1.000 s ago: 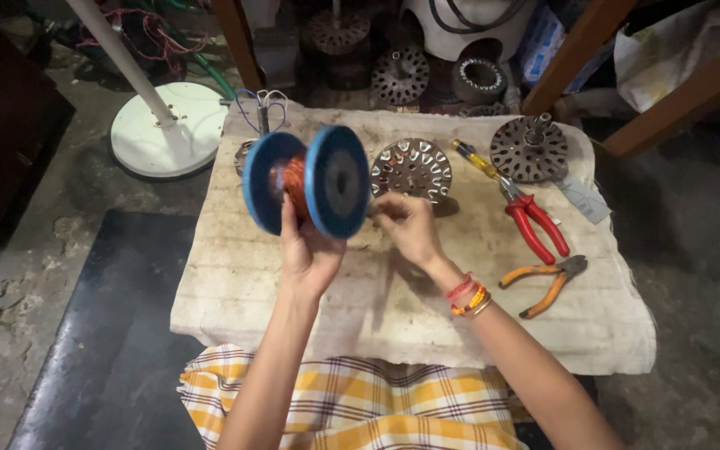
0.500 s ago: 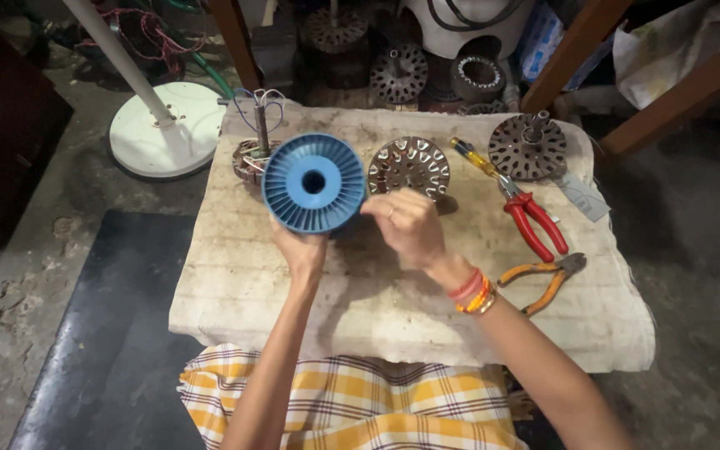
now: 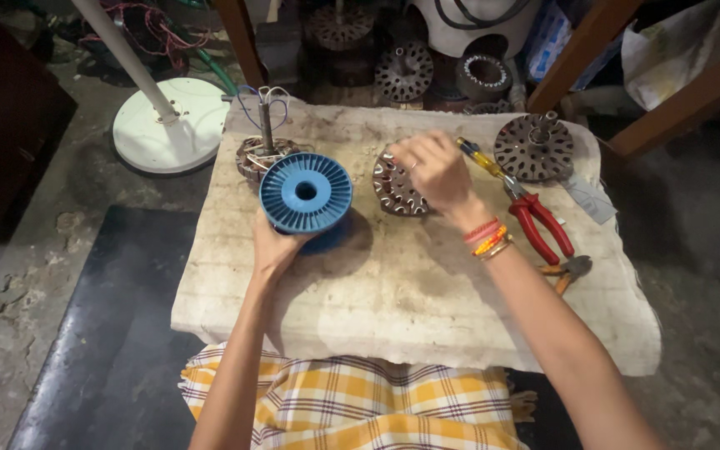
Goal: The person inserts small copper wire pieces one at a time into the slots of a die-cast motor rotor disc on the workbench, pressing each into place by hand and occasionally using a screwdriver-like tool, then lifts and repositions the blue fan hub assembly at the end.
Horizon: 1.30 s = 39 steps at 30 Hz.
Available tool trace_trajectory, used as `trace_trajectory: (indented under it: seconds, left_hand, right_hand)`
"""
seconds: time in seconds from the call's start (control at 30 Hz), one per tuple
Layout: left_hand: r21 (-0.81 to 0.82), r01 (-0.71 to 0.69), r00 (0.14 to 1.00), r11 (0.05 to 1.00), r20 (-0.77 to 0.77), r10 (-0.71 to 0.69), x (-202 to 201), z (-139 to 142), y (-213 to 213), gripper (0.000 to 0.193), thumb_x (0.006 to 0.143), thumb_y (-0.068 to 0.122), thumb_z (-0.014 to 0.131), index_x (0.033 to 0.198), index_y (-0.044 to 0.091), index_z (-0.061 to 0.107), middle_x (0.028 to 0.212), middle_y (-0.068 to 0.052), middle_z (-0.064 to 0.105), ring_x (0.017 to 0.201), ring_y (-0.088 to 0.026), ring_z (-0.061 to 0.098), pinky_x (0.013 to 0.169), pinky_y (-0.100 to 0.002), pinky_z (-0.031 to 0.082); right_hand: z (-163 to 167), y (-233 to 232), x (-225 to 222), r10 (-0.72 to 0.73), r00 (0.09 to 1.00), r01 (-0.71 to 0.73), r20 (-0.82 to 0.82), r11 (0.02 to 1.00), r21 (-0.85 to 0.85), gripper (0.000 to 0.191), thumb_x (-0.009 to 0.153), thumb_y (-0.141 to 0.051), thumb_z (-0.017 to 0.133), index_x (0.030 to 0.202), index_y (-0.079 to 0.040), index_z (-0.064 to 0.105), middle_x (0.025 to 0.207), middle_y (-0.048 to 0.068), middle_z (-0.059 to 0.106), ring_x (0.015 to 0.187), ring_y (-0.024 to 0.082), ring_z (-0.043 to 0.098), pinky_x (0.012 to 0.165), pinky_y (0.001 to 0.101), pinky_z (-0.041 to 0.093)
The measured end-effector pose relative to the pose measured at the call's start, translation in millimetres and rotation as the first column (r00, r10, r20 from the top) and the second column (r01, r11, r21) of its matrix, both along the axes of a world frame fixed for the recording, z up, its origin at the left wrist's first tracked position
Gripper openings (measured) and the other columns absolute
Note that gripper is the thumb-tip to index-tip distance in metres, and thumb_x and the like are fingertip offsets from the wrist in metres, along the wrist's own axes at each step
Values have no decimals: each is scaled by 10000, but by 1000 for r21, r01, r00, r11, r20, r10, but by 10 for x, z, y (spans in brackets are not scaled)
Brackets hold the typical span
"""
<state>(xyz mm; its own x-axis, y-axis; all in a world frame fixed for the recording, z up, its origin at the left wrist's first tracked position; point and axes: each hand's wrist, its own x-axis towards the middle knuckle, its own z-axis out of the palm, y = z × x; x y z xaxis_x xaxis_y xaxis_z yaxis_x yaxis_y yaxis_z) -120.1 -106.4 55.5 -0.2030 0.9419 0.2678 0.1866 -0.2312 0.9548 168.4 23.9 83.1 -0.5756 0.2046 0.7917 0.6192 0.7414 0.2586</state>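
While gripped from below by the left hand (image 3: 275, 243), fingers wrapped round its hub: blue ribbed spool (image 3: 306, 192), round face up toward the camera, axis near upright, over the stone slab (image 3: 393, 308). Just to its right, right hand (image 3: 431, 167), fingers curled and pressed on the metal stator disc (image 3: 395, 185). No containers in view.

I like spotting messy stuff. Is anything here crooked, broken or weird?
A little. The wound motor core behind the blue spool has loose wire ends sticking up untidily. The cloth covering the table is stained and grubby. The left hand holds the spool tipped toward the camera, not flat. Nothing looks spilled.
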Motion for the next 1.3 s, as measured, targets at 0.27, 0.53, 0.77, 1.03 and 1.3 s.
trace_trajectory:
  seconds: [0.27,0.53,0.77,1.03,1.3]
  left_hand:
    - [70,-583,776,810,-249,580,762,-280,-549,497,743,210,845,1050,-30,536,972,-186,578,934,-333,563,863,-492,465]
    - [217,62,912,974,-410,33,1361,-285,108,704,911,193,708,1484,-24,360,1504,-307,374,1397,-463,427,1195,-489,376]
    - [355,37,967,934,-250,56,1532,-278,785,748,900,173,707,1526,7,332,1489,-274,409,1379,-453,453,1165,-498,381]
    - [392,45,971,919,-235,53,1427,-293,804,515,969,32,577,1472,47,469,1413,-210,565,1325,-389,571,1119,-443,455]
    - [309,54,977,949,-214,14,1417,-259,795,623,922,39,643,1498,33,404,1355,-241,552,1209,-355,613,1018,-422,501]
  right_hand:
    - [113,36,-58,-91,938,-58,-336,911,-409,258,921,-69,756,1176,-104,738,1007,88,783,923,270,734,892,392,546]
    - [251,66,-114,-108,890,-224,-442,742,-632,320,895,-62,774,1212,-98,742,1051,98,787,932,203,788,855,315,604]
    - [477,133,-51,-27,879,-394,-475,519,-758,297,871,-5,733,1165,-46,749,1085,77,785,958,141,771,818,269,612]
    - [753,24,252,-69,937,-297,-344,364,-883,223,858,-1,730,1078,-33,751,791,-15,718,740,26,646,672,234,528]
    - [838,50,240,-74,985,-115,-156,394,-912,397,748,3,806,1134,-65,740,701,-14,589,631,77,517,588,276,468]
